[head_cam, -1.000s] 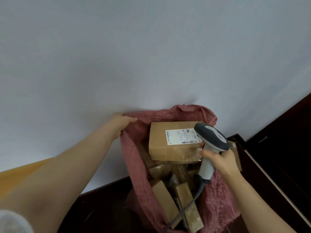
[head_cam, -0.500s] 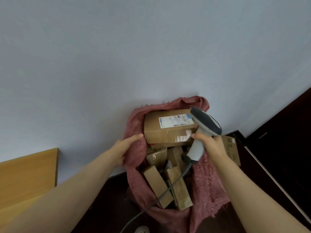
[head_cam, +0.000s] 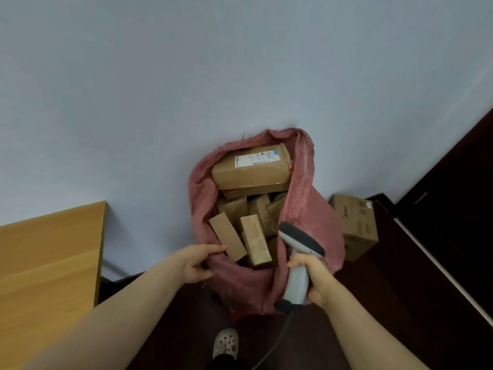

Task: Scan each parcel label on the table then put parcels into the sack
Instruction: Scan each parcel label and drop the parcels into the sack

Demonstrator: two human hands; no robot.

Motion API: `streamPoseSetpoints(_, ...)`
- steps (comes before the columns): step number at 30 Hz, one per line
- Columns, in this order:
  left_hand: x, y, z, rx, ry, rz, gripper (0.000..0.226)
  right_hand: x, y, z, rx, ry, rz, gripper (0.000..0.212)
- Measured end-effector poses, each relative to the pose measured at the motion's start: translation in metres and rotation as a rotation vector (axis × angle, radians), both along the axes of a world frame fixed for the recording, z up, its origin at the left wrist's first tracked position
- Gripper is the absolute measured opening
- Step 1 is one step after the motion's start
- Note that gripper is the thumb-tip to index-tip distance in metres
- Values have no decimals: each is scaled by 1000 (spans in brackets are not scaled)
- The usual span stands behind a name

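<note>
A pink woven sack stands open on the dark floor against the wall, holding several brown cardboard parcels. The largest parcel lies on top at the back, its white label facing up. Smaller parcels stand lower inside. My left hand pinches the sack's near left rim. My right hand grips the handle of a grey barcode scanner at the sack's right side, its cable trailing down to the floor.
A wooden table edge fills the lower left. A brown cardboard box sits on the floor to the right of the sack. A dark door or cabinet stands at right. My foot in a white clog is below.
The large labelled parcel has dropped from my right hand's side into the sack. My right hand pulled back toward me with the scanner. My left hand moved down to the sack's near rim.
</note>
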State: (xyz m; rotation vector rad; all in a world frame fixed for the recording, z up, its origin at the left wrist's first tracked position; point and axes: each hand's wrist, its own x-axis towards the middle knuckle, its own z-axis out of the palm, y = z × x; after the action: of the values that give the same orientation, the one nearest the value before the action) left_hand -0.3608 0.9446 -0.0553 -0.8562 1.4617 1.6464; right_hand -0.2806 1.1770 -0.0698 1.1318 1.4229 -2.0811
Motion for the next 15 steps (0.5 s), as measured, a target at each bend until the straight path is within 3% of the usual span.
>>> streamPoseSetpoints(2, -7, -1, 16, -10, 54, 42, 10, -2, 3, 20, -30, 83, 6, 31)
streamPoseSetpoints(4, -24, -4, 36, -37, 123, 33, 8, -13, 19, 52, -60, 250, -83, 13)
streamPoseSetpoints(8, -57, 5, 76, 6, 277, 123, 19, -43, 56, 103, -176, 483, -328, 21)
streamPoseSetpoints(10, -61, 13, 81, 39, 321, 138, 18, -44, 54, 99, -118, 458, -309, 23)
streamPoseSetpoints(13, -44, 24, 76, 40, 327, 72, 10, -38, 41, 79, -98, 403, -310, 45)
streamPoseSetpoints(15, -33, 29, 74, 70, 355, 21, 12, -34, 38, 68, -106, 395, -319, 44)
